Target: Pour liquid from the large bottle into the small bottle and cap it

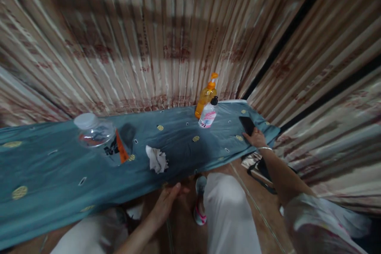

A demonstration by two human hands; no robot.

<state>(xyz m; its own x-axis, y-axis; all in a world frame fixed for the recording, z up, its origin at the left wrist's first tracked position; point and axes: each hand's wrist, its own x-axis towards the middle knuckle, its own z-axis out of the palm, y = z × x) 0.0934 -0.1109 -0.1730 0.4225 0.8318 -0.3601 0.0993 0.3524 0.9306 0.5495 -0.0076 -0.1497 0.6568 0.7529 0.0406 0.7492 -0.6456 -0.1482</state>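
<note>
My right hand, a bracelet at its wrist, grips the near end of a dark smartphone at the right end of the blue-green cloth. In front of the cloth's near edge, my left hand is held low with its fingers stretched out and nothing visible in it. A crumpled white tissue lies on the cloth just beyond that hand.
On the cloth stand a clear wide jar with a white lid, an orange pump bottle and a clear black-capped bottle. Patterned curtains hang behind and right. A bag sits on the floor.
</note>
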